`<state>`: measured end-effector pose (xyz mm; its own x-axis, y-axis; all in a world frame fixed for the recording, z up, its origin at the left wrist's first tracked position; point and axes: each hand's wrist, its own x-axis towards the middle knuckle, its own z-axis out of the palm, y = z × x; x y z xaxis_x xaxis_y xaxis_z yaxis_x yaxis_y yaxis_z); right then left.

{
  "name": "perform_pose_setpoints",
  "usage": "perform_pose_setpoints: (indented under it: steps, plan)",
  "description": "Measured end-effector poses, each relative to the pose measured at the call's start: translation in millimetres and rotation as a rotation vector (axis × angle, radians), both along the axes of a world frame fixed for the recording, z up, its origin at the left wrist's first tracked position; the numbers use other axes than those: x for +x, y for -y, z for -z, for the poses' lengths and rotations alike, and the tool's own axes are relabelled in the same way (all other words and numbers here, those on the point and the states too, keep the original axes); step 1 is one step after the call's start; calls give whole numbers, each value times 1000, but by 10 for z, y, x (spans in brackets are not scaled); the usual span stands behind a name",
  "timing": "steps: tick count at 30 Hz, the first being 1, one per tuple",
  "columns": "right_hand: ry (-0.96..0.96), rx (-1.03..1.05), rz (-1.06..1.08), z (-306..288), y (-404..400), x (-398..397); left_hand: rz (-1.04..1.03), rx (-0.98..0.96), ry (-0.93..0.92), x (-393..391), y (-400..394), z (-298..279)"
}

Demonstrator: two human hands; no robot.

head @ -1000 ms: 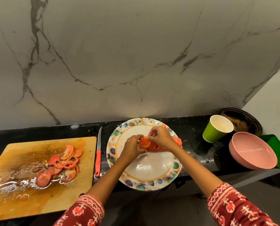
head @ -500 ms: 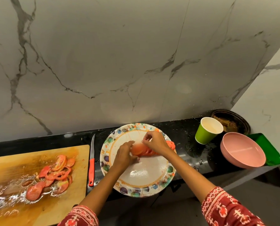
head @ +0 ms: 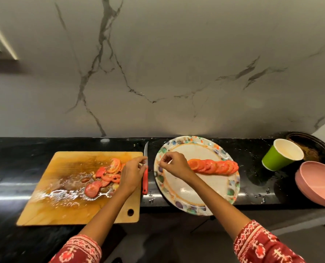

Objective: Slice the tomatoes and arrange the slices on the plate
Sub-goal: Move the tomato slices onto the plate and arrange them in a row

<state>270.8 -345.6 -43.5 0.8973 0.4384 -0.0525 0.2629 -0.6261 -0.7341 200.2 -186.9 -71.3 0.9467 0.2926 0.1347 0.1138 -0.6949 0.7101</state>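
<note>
Departing the plate (head: 178,194), both hands have let go of the row of slices (head: 213,166) they were pressing a second ago — that row now lies overlapped across the plate's far half. Left hand (head: 132,174): over the cutting board's (head: 44,205) right edge, fingers loosely curled, empty, beside the remaining slices (head: 104,177). Right hand (head: 174,165): fingertips drawn together, contents indiscernible. Knife (head: 145,177): partly hidden behind the left hand. Judged: fetching more slices next.

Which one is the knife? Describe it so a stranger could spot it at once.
Start at the black counter under the marble wall. Between the wooden cutting board and the patterned plate lies the knife, pointing away from the person. It is the only thin thing there, with a red handle and a narrow grey blade, and the left hand is right beside it.
</note>
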Motion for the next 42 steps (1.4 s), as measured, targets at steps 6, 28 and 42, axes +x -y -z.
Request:
perform_pose_setpoints:
  steps: [6, 28, 42]
  plan:
    - [-7, -32, -99, 76, -749, -232, -179, -18, 28, -492, -769, -63]
    - [-232, -35, 37, -157, -1830, -85, -134, -65, -56, -857, -2104, -22]
    - [-648, 411, -12, -503, -2321, -703, -226, -1085, -144, -786, -2110, -395]
